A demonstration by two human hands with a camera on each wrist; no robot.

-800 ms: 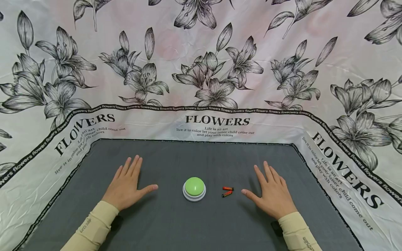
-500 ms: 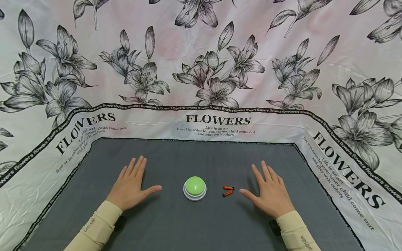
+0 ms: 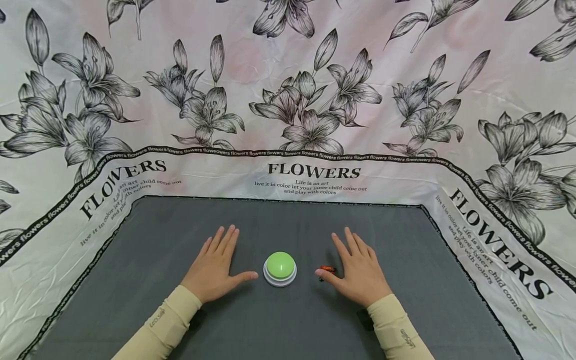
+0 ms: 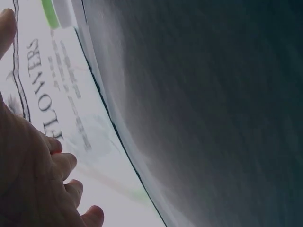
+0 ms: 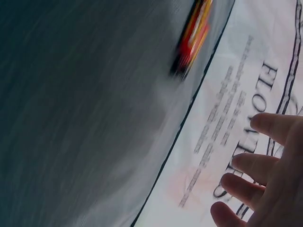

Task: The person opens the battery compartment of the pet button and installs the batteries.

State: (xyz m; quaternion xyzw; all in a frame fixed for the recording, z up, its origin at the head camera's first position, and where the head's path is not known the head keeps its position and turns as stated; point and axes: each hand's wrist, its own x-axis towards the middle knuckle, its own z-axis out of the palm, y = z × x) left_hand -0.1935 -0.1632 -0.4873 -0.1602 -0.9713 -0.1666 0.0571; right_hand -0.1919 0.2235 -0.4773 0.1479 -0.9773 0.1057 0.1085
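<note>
While left hand and right hand hover spread, a low sweep could roll those slim red cylindrical batteries away!

The right hand reaches in from the lower right, its four visible fingers spread apart and pointing left across white cloth. They overlap big black FLOWERS lettering that runs on a slant, with smaller lines of print beside it, too soft to read. A thin dark edge parts the white from the grey tabletop on the left. Near that edge, at the top and well apart from the fingers, lie red, black and yellow battery-like pieces, smeared by blur
</note>
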